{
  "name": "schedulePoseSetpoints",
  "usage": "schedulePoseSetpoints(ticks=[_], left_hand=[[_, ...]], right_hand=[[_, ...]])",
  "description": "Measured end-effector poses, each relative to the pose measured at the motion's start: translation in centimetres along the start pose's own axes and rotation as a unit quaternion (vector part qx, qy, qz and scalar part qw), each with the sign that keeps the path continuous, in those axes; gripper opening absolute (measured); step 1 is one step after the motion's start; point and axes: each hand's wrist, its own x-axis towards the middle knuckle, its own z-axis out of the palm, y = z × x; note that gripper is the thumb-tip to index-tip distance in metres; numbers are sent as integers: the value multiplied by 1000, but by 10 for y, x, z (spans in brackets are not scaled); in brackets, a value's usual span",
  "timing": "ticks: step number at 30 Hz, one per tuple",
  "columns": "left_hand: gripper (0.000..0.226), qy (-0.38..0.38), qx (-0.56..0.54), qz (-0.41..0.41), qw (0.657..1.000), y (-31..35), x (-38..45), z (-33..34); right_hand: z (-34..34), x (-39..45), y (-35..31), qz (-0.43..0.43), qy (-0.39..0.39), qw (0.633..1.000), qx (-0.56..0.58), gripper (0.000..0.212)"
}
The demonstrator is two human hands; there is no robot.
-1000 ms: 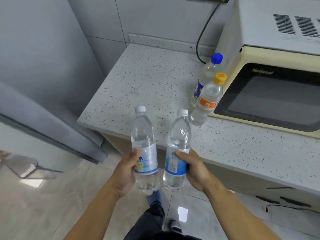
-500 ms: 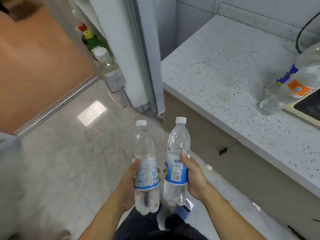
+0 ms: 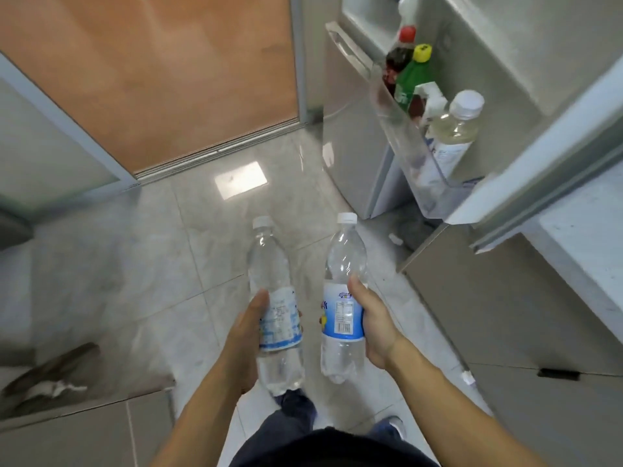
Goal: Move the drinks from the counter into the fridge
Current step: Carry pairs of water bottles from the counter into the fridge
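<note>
I hold two clear water bottles upright over the floor, each with a white cap and a blue-and-white label. My left hand (image 3: 244, 338) grips the left water bottle (image 3: 273, 278). My right hand (image 3: 374, 326) grips the right water bottle (image 3: 344, 264). Up and to the right, the open fridge door (image 3: 526, 170) shows its clear door shelf (image 3: 404, 139). On that shelf stand a dark bottle with a red cap (image 3: 399, 59), a green bottle with a yellow cap (image 3: 413, 79) and a pale bottle with a white cap (image 3: 455, 129). Both held bottles are well below and left of the shelf.
The speckled counter (image 3: 586, 244) edge and its grey cabinet fronts (image 3: 505, 315) run down the right side. The fridge body (image 3: 350, 136) stands behind the door shelf. A wooden door (image 3: 161, 72) fills the upper left. A cabinet top (image 3: 67, 436) lies at lower left.
My view has swung left from the counter toward the open fridge door. The counter bottles and microwave have left the view. Both hands still hold their water bottles.
</note>
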Motion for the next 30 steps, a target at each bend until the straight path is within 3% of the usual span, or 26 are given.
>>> schedulePoseSetpoints(ticks=[6,13,24,30], left_hand=[[75,10,4,53,999,61,42,-61],[87,-8,-19,59,998,124,109,-84],[63,-14,34,74,997,278,260,-36],[58,-54,73,90,992,358,337,14]], right_hand=[[98,56,-30,-12,-13,999,-50,86],[137,132,-72,-13,-6,998,-67,82],[142,297,-206,-36,0,999,-27,60],[117,360,-295,-68,46,996,-19,65]])
